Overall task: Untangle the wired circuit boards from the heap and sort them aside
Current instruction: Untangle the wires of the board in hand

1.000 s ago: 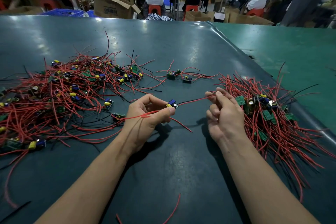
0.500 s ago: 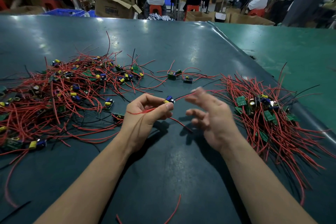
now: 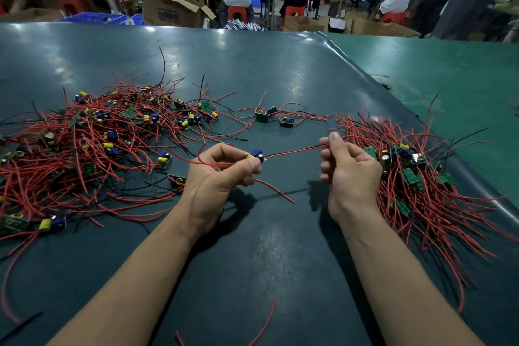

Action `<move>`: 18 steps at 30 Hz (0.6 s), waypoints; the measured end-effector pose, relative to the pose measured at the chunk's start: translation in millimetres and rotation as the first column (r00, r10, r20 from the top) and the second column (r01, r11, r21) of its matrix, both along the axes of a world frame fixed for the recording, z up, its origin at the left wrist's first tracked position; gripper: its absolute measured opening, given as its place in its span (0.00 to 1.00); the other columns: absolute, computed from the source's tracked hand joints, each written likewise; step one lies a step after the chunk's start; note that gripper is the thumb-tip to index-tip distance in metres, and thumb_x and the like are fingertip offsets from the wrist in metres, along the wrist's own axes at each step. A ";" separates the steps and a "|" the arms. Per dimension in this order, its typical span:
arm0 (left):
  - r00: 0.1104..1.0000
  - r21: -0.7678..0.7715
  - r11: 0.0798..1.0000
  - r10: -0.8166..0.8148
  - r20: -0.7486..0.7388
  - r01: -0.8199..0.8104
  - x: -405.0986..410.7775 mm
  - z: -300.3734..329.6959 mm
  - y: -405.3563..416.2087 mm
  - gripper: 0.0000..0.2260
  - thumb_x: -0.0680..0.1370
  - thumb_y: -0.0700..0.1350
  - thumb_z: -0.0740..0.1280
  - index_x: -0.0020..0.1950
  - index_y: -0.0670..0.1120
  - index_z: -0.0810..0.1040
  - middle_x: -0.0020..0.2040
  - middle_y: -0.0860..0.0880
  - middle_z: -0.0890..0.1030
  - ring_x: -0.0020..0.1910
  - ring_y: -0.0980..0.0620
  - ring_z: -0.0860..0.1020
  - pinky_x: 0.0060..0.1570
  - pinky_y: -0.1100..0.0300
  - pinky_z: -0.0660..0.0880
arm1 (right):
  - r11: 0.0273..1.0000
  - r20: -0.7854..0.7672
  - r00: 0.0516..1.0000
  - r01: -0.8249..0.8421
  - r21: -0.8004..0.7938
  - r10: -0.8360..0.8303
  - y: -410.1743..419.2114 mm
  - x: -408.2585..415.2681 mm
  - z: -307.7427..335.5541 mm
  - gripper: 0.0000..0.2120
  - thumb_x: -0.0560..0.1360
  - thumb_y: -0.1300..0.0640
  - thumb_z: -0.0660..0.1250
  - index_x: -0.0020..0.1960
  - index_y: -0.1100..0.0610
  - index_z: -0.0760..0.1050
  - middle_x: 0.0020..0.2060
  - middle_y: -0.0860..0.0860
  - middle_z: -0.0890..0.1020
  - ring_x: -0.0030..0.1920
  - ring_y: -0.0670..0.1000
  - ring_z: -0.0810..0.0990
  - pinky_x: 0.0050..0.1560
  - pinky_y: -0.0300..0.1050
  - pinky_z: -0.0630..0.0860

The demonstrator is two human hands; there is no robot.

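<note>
A tangled heap (image 3: 92, 146) of small circuit boards with red and black wires lies on the left of the dark table (image 3: 252, 70). A sorted pile (image 3: 415, 177) of boards with wires fanned out lies on the right. My left hand (image 3: 222, 177) pinches one small board (image 3: 257, 156) with blue and yellow parts, held just above the table's middle. Its red and black wires (image 3: 295, 152) stretch to the right, where my right hand (image 3: 348, 171) pinches them between thumb and fingers. Another red wire (image 3: 276, 191) of this board trails down onto the table.
Two or three loose boards (image 3: 271, 118) with wires lie beyond my hands. A stray red wire (image 3: 264, 323) lies near the front edge. The table's right border meets a green surface (image 3: 455, 78). Seated people, cardboard boxes (image 3: 171, 8) and red stools fill the background.
My right hand, which had let go and hung open half a second ago, has closed again on the board's wires and pulled them taut to the right. My left hand stayed in place.
</note>
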State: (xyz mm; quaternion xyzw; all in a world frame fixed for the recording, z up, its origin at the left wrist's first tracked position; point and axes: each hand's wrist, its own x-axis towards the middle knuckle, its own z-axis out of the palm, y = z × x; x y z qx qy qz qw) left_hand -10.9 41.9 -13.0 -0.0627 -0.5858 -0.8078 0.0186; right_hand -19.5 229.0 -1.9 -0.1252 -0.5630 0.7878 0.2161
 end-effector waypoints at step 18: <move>0.488 -0.038 0.657 0.518 -0.703 -0.753 -0.5 -1.9 -7.2 0.08 0.79 0.44 0.70 0.53 0.51 0.73 0.55 0.54 0.80 0.56 0.47 0.80 0.57 0.47 0.76 | 0.972 -0.073 0.997 0.000 0.234 0.017 -11.5 6.8 -4.7 0.13 0.81 0.53 0.64 0.40 0.56 0.80 0.29 0.48 0.76 0.22 0.46 0.71 0.22 0.37 0.66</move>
